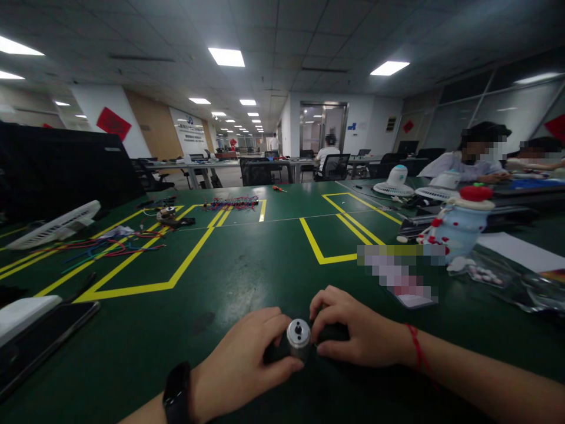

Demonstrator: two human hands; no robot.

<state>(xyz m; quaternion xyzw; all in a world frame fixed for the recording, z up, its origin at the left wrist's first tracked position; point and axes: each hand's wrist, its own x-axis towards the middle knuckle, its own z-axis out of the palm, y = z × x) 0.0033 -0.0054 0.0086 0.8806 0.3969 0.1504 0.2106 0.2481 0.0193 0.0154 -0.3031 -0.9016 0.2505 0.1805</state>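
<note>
A small silver metal cylinder (299, 333) with a round hole and smaller dark holes in its top stands upright on the green table (247, 253), near the front edge. On its left side, my left hand (247, 353) is curled round it, thumb in front and fingers behind. My right hand (353, 330) is at the cylinder's right, its fingers and thumb curved round a dark object (332, 333) whose shape is mostly hidden. The right fingertips are close to the cylinder's side.
Wires (119, 242) and a dark monitor (66, 165) are at left, beside a phone (44, 341). A blurred phone-like item (406, 282), a blue cup (463, 227) and small fans (395, 181) stand at right. People (459, 162) sit beyond.
</note>
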